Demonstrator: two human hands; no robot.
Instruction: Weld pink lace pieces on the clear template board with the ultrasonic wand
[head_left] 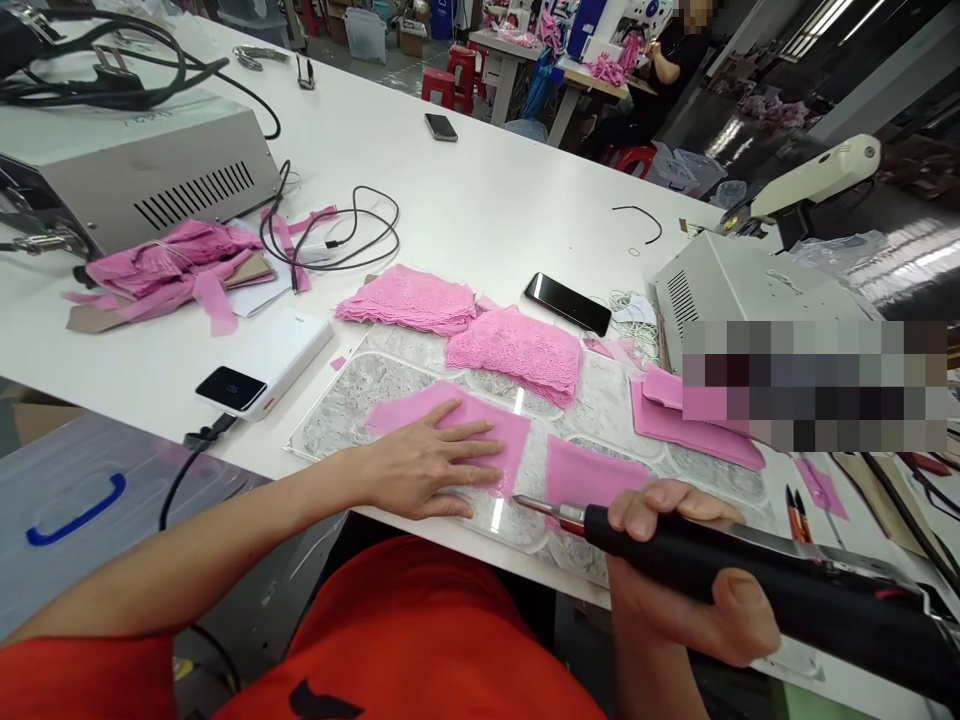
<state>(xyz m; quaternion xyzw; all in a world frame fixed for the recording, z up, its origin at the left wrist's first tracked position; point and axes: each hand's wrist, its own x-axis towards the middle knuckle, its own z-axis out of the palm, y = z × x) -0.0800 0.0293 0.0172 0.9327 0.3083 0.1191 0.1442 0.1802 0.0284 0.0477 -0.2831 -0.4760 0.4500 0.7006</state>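
My left hand (431, 465) lies flat with fingers spread on a pink fabric piece (514, 440), pressing it to a clear marbled board (322, 410). My right hand (690, 590) is wrapped round a thick black-handled tool (810, 590) with a pointed metal tip. The tip is close to the lower right edge of that fabric piece; whether it touches, I cannot tell. Right of it a second pink fabric piece (592, 470) lies partly behind the tool. Beyond my left hand sit two stacks of pink lace, a left stack (412, 298) and a right stack (517, 355).
A grey vented box (187, 170) and a white power bank (277, 365) stand at left, with black cables (337, 240) nearby. Another grey box (750, 290) is at right, near folded pink fabric (697, 430). A phone (568, 303) lies behind the lace.
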